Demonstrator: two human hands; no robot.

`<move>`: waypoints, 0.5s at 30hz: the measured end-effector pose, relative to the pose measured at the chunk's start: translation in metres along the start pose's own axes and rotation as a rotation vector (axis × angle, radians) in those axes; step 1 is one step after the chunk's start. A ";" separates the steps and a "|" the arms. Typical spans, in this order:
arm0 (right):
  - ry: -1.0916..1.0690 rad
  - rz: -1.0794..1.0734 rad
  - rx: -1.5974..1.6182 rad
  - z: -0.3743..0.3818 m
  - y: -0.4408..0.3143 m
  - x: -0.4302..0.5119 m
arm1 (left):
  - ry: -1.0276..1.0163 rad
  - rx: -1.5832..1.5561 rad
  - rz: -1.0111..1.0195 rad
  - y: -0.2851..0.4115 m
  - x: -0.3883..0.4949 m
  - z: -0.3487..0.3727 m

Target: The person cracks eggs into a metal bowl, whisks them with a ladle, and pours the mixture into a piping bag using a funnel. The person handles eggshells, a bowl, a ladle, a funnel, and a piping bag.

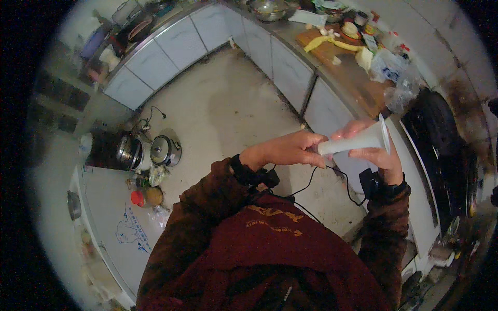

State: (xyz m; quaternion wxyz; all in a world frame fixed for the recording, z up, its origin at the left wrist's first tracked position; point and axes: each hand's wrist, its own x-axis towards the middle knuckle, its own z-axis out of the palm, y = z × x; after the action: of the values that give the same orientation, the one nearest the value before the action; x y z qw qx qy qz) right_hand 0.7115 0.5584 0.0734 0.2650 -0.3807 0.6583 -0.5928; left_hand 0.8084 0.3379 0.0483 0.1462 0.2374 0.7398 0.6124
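Note:
A white plastic funnel [356,142] with a long tapered tube and a round flange is held between my hands, lying nearly level in front of the counter. My right hand [383,157] wraps its wide part, with the flange towards the right. At the narrow end, my left hand [286,147] closes its thumb and fingers about the tip. What lies inside the left fingers is hidden. Both wrists wear black straps with small black devices [369,183], and a thin black cable [309,182] hangs below the hands.
On the right counter are a wooden cutting board [311,39] with food, clear plastic bags [393,68] and a metal bowl [268,11]. A black stove [432,116] stands at right. Lidded metal pots [159,149] and a red-lidded jar [149,197] are at left.

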 end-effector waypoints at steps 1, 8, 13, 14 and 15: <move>0.002 0.001 -0.005 0.000 0.003 0.017 | 0.005 -0.009 0.042 -0.003 0.001 -0.014; -0.038 -0.074 -0.043 0.014 0.000 0.145 | -0.100 -0.235 0.076 -0.017 -0.008 -0.135; -0.097 -0.092 -0.288 0.026 -0.026 0.234 | -0.135 -0.294 0.074 -0.026 -0.009 -0.220; -0.064 -0.041 -0.177 0.028 -0.026 0.249 | -0.134 -0.325 0.039 -0.029 -0.005 -0.233; -0.029 0.010 -0.065 0.029 -0.026 0.263 | -0.126 -0.327 0.056 -0.032 -0.002 -0.248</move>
State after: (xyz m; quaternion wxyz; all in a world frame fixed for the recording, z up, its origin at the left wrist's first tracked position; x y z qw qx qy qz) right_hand 0.5895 0.3273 0.1213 0.2651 -0.3945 0.6752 -0.5641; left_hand 0.6788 0.1251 0.0686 0.2117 0.2688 0.6128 0.7123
